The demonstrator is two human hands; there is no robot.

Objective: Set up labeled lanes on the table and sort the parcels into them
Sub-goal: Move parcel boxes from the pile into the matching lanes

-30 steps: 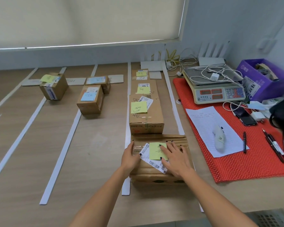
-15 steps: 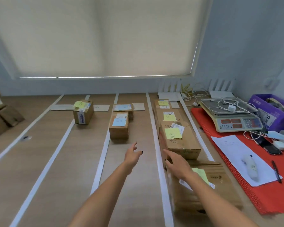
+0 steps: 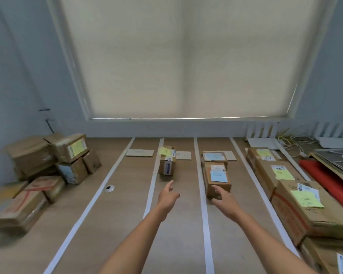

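White tape strips (image 3: 205,214) split the wooden table into lanes, with card labels (image 3: 140,152) at their far ends. A small box with a yellow note (image 3: 167,163) stands in one lane. Two boxes with blue notes (image 3: 217,179) fill the lane to its right. A row of long boxes with yellow notes (image 3: 303,206) runs down the rightmost lane. A heap of unsorted parcels (image 3: 38,171) sits at the left. My left hand (image 3: 167,198) and my right hand (image 3: 225,200) hover open over the middle lanes, holding nothing.
A red mat (image 3: 325,178) with a weighing scale (image 3: 337,161) and cables lies at the far right. White devices (image 3: 263,143) stand by the wall. A round cable hole (image 3: 109,188) sits in the table left of the lanes. A closed blind covers the window.
Both hands have let go of the nearest long box in the right lane and moved left over the middle lanes. The view has swung up and left, revealing the parcel heap.
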